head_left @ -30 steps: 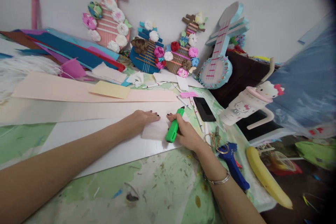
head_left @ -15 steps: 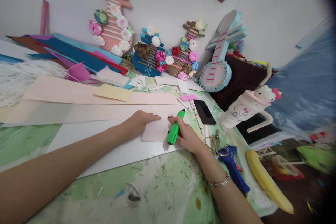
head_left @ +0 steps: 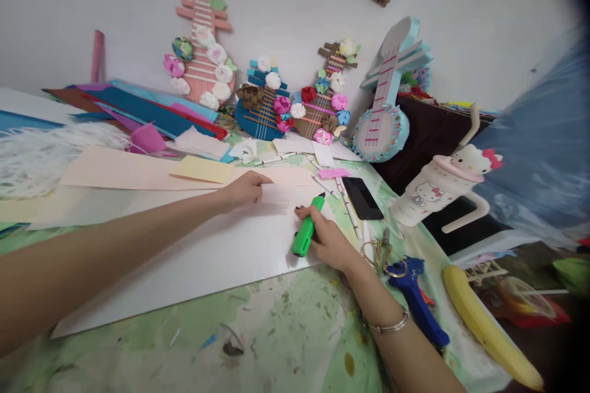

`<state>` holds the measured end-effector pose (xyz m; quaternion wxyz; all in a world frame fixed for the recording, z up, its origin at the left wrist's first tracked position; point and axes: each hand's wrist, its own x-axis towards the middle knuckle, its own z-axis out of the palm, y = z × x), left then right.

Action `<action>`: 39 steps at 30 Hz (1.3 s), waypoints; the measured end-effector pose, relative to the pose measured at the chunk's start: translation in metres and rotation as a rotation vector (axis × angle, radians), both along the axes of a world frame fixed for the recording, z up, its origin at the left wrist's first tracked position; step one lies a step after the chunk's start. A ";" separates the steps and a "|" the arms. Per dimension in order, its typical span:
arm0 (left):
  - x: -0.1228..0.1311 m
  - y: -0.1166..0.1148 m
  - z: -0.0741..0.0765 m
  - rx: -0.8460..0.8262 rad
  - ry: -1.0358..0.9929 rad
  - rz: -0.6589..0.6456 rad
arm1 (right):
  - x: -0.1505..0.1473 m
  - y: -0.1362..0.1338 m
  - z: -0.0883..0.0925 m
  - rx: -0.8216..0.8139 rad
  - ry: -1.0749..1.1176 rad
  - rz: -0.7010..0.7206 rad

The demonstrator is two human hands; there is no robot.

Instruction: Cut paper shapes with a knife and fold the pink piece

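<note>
My right hand (head_left: 330, 238) is closed around a thick green marker (head_left: 308, 226), its dark tip pointing up and away from me. The fingers of my left hand (head_left: 246, 191) are pinched at the left edge of a small pale pink piece of paper (head_left: 275, 194), blurred by motion. Beneath both hands lies a large white board (head_left: 179, 270). Long pale pink strips of paper (head_left: 115, 169) stretch behind my left forearm, with a small cream piece of paper (head_left: 198, 170) on top.
To the right are a black phone (head_left: 363, 198), gold-handled scissors (head_left: 383, 253), a blue glue gun (head_left: 417, 298), a yellow banana-shaped object (head_left: 488, 325) and a white tumbler (head_left: 426, 189). Flower-decorated paper instruments (head_left: 260, 104) stand along the wall. Slim pens (head_left: 350, 212) lie near the phone.
My left hand has gone from lying flat to pinching the small pink paper, moving it away from me across the board. The right hand still holds the marker in about the same place.
</note>
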<state>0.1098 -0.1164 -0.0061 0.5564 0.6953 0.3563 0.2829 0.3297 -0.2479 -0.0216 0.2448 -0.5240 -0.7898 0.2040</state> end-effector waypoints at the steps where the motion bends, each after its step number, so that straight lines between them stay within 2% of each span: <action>1: 0.003 0.004 0.001 -0.041 -0.021 0.002 | 0.000 0.000 0.000 0.001 0.000 0.000; 4: 0.011 0.010 -0.001 -0.159 -0.124 -0.001 | 0.000 -0.001 0.001 0.005 -0.003 0.000; 9: 0.014 0.015 -0.014 -0.292 -0.337 0.056 | 0.001 -0.001 0.001 0.013 -0.008 0.007; 13: 0.009 0.017 -0.019 -0.373 -0.422 0.084 | 0.002 -0.001 0.000 0.041 -0.007 0.025; 17: 0.010 0.017 -0.021 -0.430 -0.483 0.103 | 0.003 0.000 -0.002 0.073 0.008 -0.026; 25: 0.012 0.014 -0.019 -0.516 -0.527 0.115 | 0.005 0.000 -0.004 0.014 -0.029 -0.105; 39: 0.013 0.010 -0.019 -0.549 -0.568 0.058 | 0.004 -0.001 -0.004 0.014 -0.029 -0.063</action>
